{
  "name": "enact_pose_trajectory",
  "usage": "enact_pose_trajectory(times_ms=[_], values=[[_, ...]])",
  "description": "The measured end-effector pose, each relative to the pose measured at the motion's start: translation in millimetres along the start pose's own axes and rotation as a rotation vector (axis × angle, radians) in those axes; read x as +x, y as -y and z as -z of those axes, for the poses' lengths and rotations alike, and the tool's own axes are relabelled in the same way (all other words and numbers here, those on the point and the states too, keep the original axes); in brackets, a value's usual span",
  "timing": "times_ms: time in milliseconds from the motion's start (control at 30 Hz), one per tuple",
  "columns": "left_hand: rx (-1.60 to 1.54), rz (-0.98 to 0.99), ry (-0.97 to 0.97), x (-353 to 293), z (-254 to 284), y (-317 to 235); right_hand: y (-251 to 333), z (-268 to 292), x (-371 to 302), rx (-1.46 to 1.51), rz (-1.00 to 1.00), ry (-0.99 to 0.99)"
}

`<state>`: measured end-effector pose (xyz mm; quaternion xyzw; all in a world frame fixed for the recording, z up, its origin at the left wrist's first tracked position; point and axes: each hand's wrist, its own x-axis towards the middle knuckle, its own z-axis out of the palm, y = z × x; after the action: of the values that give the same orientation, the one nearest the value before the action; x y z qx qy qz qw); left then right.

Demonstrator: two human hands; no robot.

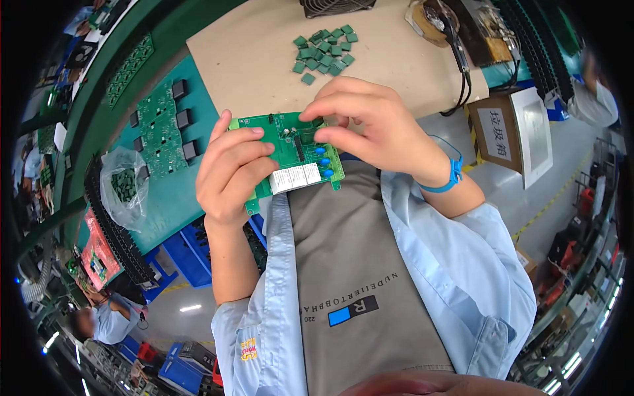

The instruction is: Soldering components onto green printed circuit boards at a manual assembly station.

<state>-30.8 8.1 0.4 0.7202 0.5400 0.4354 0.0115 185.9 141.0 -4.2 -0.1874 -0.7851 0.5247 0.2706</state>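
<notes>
My left hand (231, 168) grips a green circuit board (281, 153) by its left edge, fingers over the top face. The board is held up in front of my chest. It carries white labels (295, 177) along its near side and several blue disc components (324, 162) at its right. Over the board's far right corner, my right hand (373, 122) has thumb and index finger drawn together. Whatever lies between those fingertips is partly hidden and too small to name. A blue strap (452, 177) circles my right wrist.
Several small green square pieces (323, 51) lie on the tan board (251, 59) beyond my hands. Boards with black blocks (162, 125) and a clear plastic bag (125, 191) are on the left mat. A wired soldering pot (432, 23) stands far right, above a cardboard box (492, 132).
</notes>
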Motion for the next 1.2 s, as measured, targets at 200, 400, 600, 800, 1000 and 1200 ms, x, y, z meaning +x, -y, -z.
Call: enact_pose_trajectory(times_ms=[200, 400, 600, 800, 1000, 1200], values=[[0.016, -0.006, 0.081, -1, -4, -2, 6, -3, 7, -0.412, 0.038, 0.131], [0.008, 0.009, 0.151, -2, -5, -2, 1, -12, 4, -0.432, 0.027, 0.107], [0.012, 0.032, 0.099, -2, -6, 4, -9, -12, 8, -0.285, 0.004, 0.077], [0.031, 0.027, 0.083, -4, -8, 3, -11, -11, 9, -0.326, 0.021, 0.089], [0.034, 0.024, 0.088, -4, -9, 4, -13, -10, 10, -0.366, 0.024, 0.129], [0.035, 0.02, 0.102, -4, -11, 7, -18, -13, 11, -0.359, 0.036, 0.132]])
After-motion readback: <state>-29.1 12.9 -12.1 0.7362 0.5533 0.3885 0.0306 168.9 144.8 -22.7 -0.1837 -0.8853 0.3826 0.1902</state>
